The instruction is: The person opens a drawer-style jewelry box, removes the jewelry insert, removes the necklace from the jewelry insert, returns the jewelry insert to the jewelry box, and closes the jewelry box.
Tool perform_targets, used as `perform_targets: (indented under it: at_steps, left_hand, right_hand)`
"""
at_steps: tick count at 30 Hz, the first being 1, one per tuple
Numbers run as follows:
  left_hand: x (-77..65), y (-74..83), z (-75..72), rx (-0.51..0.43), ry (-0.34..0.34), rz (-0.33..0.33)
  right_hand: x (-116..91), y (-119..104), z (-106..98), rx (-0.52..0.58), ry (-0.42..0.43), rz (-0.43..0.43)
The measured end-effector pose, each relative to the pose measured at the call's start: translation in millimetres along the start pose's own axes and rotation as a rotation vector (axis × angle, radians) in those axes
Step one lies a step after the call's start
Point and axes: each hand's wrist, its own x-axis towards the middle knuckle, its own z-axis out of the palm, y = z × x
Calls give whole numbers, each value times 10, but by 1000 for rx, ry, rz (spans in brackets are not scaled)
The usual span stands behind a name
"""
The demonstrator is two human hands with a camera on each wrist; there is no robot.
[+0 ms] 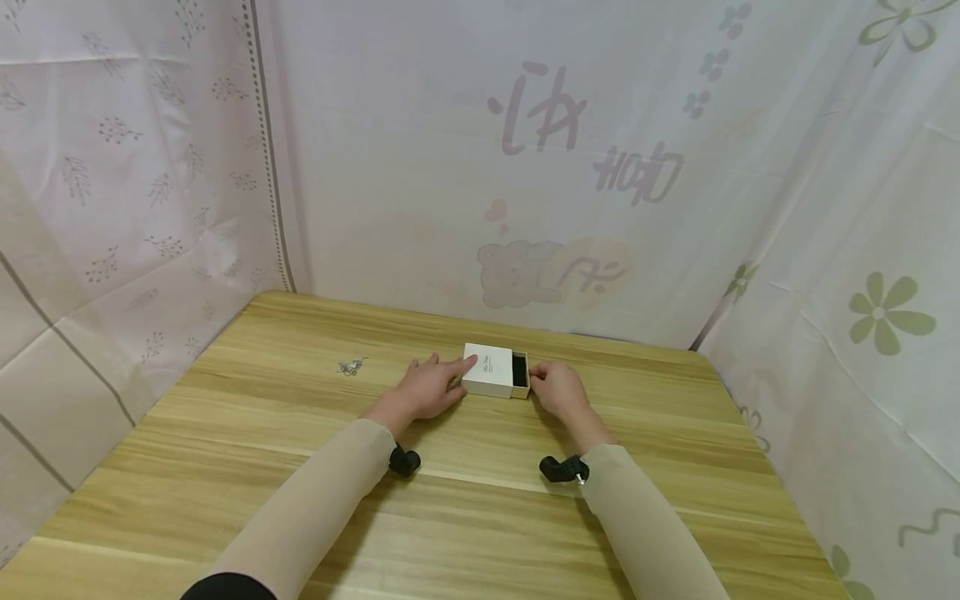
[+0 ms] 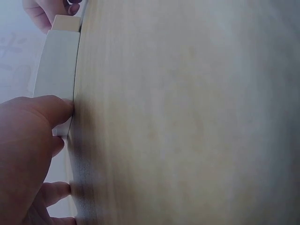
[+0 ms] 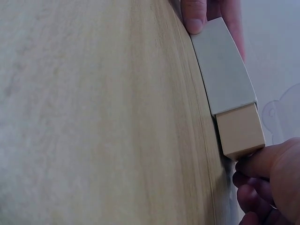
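Observation:
A small white slide-out box (image 1: 486, 371) with dark print on its lid lies near the table's far edge. Its tan inner drawer (image 3: 240, 130) sticks out partway on the right, showing a black inside. My left hand (image 1: 429, 390) grips the white sleeve at its left end, index finger on top and thumb (image 2: 56, 110) against the near side. The other fingers are spread to the left of the box. At the drawer's right end my right hand (image 1: 558, 389) has curled fingers and pinches the end; the exact hold is partly hidden.
To the left of the box lies a small silvery tangle (image 1: 351, 367), like a thin chain. The wooden table (image 1: 450, 517) is bordered by a patterned cloth (image 1: 390, 167) at the back and both sides.

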Motion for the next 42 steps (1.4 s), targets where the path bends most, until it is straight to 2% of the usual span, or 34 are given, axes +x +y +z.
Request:
perform_targets:
  at_steps: [11, 28, 42]
  left_hand:
    - [7, -25, 29, -22, 15, 14]
    - [20, 8, 21, 5, 3, -17]
    - [5, 30, 3, -26, 6, -28]
  right_hand:
    - [-6, -1, -6, -31, 1, -13]
    - [37, -53, 40, -27, -15, -1]
    - [70, -143, 136, -40, -19, -44]
